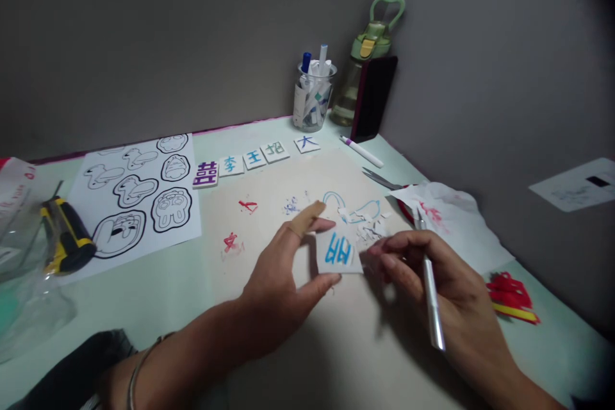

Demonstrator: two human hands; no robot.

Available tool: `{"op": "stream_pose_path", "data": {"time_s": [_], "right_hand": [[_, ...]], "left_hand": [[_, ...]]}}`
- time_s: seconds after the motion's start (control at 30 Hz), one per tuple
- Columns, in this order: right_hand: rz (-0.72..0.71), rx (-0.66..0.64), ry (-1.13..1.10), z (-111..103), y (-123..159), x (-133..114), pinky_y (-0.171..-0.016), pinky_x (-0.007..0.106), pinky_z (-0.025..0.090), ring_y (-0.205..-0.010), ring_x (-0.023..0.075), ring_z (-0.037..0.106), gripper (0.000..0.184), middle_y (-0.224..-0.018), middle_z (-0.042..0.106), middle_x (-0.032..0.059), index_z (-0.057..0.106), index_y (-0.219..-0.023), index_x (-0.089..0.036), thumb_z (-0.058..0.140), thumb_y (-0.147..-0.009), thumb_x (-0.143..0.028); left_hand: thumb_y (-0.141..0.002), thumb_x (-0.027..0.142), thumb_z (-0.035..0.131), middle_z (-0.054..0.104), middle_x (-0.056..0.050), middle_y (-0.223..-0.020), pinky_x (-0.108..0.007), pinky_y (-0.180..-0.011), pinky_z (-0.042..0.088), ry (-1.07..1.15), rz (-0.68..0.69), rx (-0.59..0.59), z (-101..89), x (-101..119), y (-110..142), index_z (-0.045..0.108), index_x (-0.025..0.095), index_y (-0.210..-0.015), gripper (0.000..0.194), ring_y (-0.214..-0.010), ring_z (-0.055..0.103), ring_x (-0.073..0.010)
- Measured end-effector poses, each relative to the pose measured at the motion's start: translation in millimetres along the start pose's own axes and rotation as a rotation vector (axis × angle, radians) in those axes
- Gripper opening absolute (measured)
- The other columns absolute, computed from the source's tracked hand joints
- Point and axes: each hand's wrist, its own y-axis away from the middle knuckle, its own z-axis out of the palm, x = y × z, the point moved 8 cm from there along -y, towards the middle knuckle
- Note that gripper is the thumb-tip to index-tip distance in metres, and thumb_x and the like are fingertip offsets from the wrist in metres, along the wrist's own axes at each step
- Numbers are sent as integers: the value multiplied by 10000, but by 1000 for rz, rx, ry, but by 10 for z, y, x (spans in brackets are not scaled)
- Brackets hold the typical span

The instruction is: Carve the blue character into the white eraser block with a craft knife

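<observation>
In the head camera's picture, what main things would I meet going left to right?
Yellow-and-black tool, drawing sheet, purple-marked tile, left hand, the blue-marked tile it holds, right hand, red item.

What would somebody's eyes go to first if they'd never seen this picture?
Probably the white square with bright blue strokes, held near the middle by the left hand. Just right of it, the right hand holds a shiny silver tool. Behind them, five lettered tiles line up across the table.
</observation>
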Motion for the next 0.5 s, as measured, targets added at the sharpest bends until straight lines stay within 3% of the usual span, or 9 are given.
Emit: {"op": "stream_pose_path", "data": {"time_s": [0.07, 0.13, 0.27, 0.33, 0.37, 0.4, 0.5], "right_hand": [[-37, 16, 42, -35, 23, -14, -622, 255, 581, -700, 155, 695, 88, -841, 724, 8, 629, -979, -263, 675, -937, -325], [-129, -71, 87, 35, 80, -98, -629, 251, 579, -728, 153, 705, 62, -877, 727, 8, 617, -1027, -274, 629, -966, -263], [-396, -543, 138, 483, 332, -337, -754, 284, 610, -876, 172, 731, 243, -1003, 747, 34, 592, -1172, -274, 525, -978, -143], [-476, -670, 194, 627, 394, -354, -784, 306, 615, -915, 194, 726, 317, -1027, 747, 57, 597, -1231, -260, 526, -957, -119], [-497, -670, 218, 648, 373, -336, -855, 347, 608, -1018, 221, 712, 371, -1107, 736, 86, 581, -1288, -253, 515, -951, -114], [-512, -576, 218, 595, 299, -326, -906, 378, 596, -1093, 237, 694, 389, -1171, 721, 106, 573, -1310, -247, 498, -953, -113], [-297, -313, 234, 338, 21, -110, -957, 377, 571, -1139, 226, 684, 283, -1246, 708, 83, 593, -1285, -276, 532, -1010, -246]], "left_hand": [[-834, 245, 762, 623, -96, -1362, -591, -1175, 393, 90, -66, 115, -100, -63, -9, 417, 287, -1481, 735, -1310, 558, -329], [-849, 280, 759, 599, -110, -1394, -580, -1188, 380, 162, -81, 208, -182, -99, -17, 427, 272, -1470, 704, -1341, 536, -329], [-861, 283, 757, 582, -115, -1416, -541, -1212, 363, 207, -64, 295, -269, -114, -31, 455, 244, -1432, 647, -1367, 513, -308], [-864, 275, 755, 578, -108, -1420, -535, -1219, 353, 204, -57, 302, -282, -106, -30, 461, 249, -1421, 630, -1377, 502, -300], [-867, 275, 751, 574, -105, -1425, -539, -1220, 349, 203, -53, 300, -282, -98, -27, 460, 254, -1421, 626, -1379, 499, -299], [-868, 275, 748, 571, -104, -1428, -549, -1219, 345, 199, -48, 294, -278, -86, -22, 457, 258, -1422, 626, -1379, 496, -302], [-845, 238, 741, 583, -100, -1406, -582, -1207, 348, 155, -36, 225, -214, -37, -8, 429, 271, -1442, 674, -1366, 501, -316]]}}
